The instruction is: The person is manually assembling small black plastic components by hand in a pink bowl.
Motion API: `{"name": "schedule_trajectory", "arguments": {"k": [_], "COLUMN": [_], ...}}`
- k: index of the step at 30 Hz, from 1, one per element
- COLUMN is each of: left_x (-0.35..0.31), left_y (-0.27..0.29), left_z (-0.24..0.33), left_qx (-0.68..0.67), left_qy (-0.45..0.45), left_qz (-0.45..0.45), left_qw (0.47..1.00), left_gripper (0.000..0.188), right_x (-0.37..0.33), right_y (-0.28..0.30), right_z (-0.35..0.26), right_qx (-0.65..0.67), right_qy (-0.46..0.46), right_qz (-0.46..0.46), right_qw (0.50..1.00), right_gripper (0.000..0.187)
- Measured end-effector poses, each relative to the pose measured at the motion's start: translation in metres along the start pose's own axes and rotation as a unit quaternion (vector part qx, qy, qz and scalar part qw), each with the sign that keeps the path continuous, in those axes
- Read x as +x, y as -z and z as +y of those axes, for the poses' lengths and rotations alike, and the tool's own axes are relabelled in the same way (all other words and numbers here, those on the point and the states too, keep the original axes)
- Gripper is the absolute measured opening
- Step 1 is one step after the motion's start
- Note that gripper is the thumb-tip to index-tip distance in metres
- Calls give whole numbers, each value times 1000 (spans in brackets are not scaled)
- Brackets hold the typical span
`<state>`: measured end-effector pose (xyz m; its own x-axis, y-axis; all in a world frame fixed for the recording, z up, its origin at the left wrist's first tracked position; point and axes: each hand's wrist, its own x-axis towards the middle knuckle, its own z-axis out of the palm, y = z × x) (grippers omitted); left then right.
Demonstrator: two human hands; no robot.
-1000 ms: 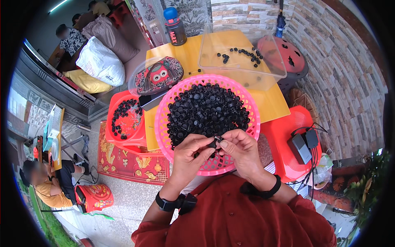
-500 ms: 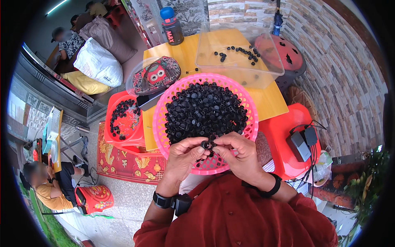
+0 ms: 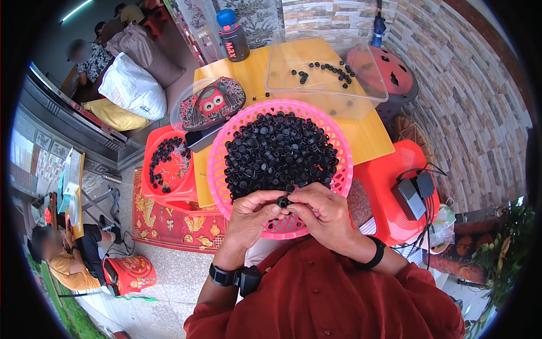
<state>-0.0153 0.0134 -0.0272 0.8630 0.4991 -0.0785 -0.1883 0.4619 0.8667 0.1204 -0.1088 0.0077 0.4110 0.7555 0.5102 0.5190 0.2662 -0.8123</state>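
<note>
Over the near rim of a pink lattice basket (image 3: pixel 217 155), both my hands meet at the fingertips. The basket holds a heap of small black plastic caps (image 3: pixel 276 150). My left hand (image 3: pixel 252 214) pinches one round black cap (image 3: pixel 283 201) between thumb and forefinger. From the other side, my right hand (image 3: pixel 323 214) is closed with its thumb and fingertips against the same cap. Whether the right fingers hide another small piece, I cannot make out.
A yellow table (image 3: pixel 370 138) bears the basket, a clear tub (image 3: pixel 316 93) with several caps, an owl-patterned pouch (image 3: pixel 212 104) and a bottle (image 3: pixel 232 37). Red stools (image 3: pixel 395 195) flank it, one with caps, one with black adapters (image 3: pixel 411 198). Another person (image 3: pixel 70 257) sits at far left.
My right fingertips have shifted slightly at the cap, and its round end now shows more plainly between my hands. The whole view has moved a little.
</note>
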Motion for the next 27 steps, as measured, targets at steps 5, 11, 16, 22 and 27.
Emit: {"name": "schedule_trajectory", "arguments": {"k": [5,11,16,22,27], "left_x": [-1,-3,-2,-1,-2], "left_y": [-3,-4,-2,-1,0], "left_z": [-1,-2,0,-1,-2], "left_qx": [35,52,23,-12,-5], "left_qy": [-14,-21,-4,-4,-6], "left_qz": [4,4,13,-7,-13], "left_qw": [999,998,1000,1000,1000], "left_gripper": [26,26,24,25,25], "right_x": [-3,-2,0,0,-1], "right_y": [-2,-1,1,0,1], "right_z": [7,10,8,1,1], "right_qx": [28,149,129,21,9], "right_qy": [-16,-131,-147,-25,-28], "right_qz": [-11,-20,-25,-11,-11], "right_qw": [999,980,980,999,999], "right_gripper": [14,12,10,13,15]}}
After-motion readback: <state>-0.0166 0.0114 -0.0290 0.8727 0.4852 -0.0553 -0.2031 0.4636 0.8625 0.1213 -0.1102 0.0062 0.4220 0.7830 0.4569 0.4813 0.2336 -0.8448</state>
